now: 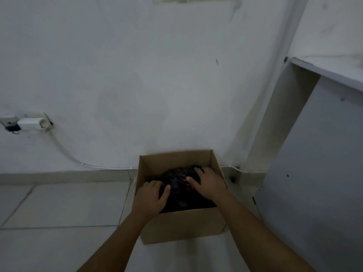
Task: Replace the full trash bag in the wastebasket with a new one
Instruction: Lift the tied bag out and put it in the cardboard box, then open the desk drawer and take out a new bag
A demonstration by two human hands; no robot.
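An open cardboard box (pixel 182 226) stands on the tiled floor against the white wall and serves as the wastebasket. A bulging black trash bag (pixel 176 185) with thin red ties fills it. My left hand (pixel 150 195) lies on the bag's left side with the fingers curved over the plastic at the box's left wall. My right hand (pixel 207 183) rests on the bag's top right, fingers spread over it beside the red ties. Whether either hand grips the plastic is hard to tell. No new bag is in view.
A white cabinet or desk (pixel 314 144) stands close on the right of the box. A wall socket with a white plug (pixel 31 122) sits low at the left, and its cable (pixel 82 162) runs along the skirting behind the box. Grey floor tiles (pixel 59 209) extend to the left.
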